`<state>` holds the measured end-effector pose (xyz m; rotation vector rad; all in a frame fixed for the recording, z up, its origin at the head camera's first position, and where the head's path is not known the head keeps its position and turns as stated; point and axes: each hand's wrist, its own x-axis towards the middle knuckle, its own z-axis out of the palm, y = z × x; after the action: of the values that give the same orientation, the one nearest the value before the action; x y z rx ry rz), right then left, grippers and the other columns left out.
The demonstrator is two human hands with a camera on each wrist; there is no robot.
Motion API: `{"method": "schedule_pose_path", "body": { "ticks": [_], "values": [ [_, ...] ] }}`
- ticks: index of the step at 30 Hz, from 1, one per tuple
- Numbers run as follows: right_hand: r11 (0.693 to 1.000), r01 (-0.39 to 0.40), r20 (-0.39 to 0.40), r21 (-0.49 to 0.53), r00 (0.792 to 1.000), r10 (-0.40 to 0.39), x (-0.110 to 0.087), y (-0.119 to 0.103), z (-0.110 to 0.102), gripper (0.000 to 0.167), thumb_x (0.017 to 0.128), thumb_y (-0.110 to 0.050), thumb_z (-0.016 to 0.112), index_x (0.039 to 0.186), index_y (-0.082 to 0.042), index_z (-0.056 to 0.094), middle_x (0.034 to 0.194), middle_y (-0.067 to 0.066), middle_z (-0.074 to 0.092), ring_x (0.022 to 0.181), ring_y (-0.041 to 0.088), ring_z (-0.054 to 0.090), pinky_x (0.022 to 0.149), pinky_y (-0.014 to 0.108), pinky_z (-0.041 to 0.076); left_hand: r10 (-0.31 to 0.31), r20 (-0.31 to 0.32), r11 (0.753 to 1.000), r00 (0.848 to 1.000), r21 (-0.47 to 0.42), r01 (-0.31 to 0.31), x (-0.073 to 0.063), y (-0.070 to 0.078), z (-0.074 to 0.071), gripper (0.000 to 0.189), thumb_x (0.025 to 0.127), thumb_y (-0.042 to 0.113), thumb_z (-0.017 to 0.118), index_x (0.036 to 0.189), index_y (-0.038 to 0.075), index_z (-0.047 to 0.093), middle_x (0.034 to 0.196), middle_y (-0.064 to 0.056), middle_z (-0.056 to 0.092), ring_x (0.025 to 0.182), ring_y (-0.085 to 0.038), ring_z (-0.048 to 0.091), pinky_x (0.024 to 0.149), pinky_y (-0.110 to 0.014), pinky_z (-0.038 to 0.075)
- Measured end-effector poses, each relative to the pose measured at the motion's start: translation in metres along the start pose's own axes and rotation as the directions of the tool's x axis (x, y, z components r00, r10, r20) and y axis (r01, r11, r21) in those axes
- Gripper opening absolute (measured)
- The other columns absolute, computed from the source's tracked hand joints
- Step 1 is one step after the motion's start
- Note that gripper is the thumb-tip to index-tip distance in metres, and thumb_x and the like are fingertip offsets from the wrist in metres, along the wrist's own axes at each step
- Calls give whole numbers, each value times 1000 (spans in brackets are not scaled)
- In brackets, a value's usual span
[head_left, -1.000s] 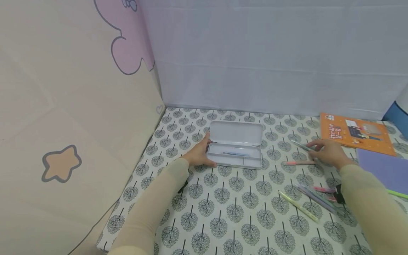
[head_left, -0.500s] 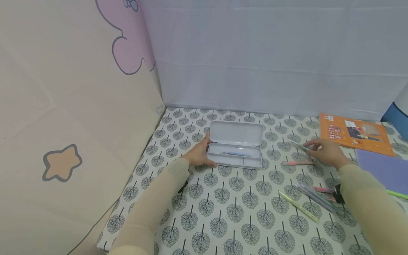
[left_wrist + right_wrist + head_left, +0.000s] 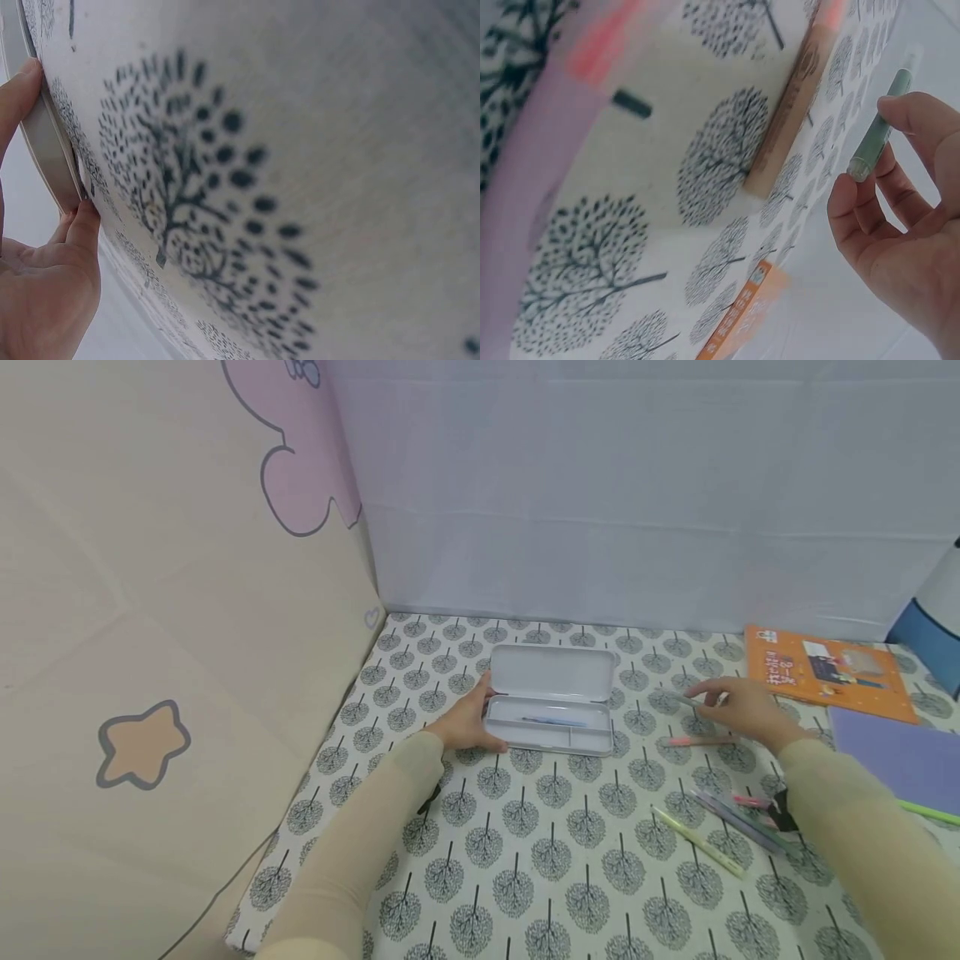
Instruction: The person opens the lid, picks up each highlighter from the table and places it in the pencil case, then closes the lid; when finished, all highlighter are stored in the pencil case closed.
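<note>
My left hand [image 3: 465, 722] holds the left end of an open white pencil case [image 3: 528, 737], thumb at its front corner and fingers at the back. In the left wrist view, thumb and fingertips grip the case's side wall [image 3: 49, 142]. Inside the case's rear compartment lies a slim blue pen [image 3: 555, 722]. My right hand [image 3: 738, 706] pinches a green marker [image 3: 881, 127] with a clear cap between thumb and fingers, raised over the cloth. Below that hand is a marker with a coral cap and tan barrel [image 3: 701, 741].
Nearer the front lie a yellow marker [image 3: 697, 842], a lilac marker [image 3: 738, 821] and pink pens [image 3: 752, 802], partly behind my right wrist. At the right are an orange book [image 3: 761, 668] and a purple folder [image 3: 892, 752]. A blue-and-white container [image 3: 930, 627] stands at the right edge.
My right hand has lifted the green marker and carried it left, towards the pencil case. The left hand stays on the case.
</note>
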<state>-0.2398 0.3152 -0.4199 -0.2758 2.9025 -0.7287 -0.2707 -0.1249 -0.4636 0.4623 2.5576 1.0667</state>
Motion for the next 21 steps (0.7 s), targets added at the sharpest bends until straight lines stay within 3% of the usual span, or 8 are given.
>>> {"method": "schedule_pose_path", "body": {
  "ticks": [12, 21],
  "values": [
    [984, 178, -28, -8, 984, -178, 15, -37, 15, 27, 87, -8, 66, 114, -8, 69, 85, 6, 63, 65, 14, 54, 52, 28, 44, -3, 5, 1000, 1000, 14, 3, 0, 1, 0, 148, 53, 30, 94, 155, 14, -12, 150, -8, 41, 135, -25, 43, 119, -40, 27],
    [974, 226, 3, 30, 974, -227, 30, -66, 34, 26, 86, -8, 68, 112, -10, 70, 84, 4, 62, 66, 14, 54, 54, 26, 47, -2, 5, 1000, 1000, 5, 2, 1, 0, 0, 147, 53, 30, 94, 155, 15, -11, 150, -8, 40, 135, -25, 43, 119, -40, 28]
  ]
}}
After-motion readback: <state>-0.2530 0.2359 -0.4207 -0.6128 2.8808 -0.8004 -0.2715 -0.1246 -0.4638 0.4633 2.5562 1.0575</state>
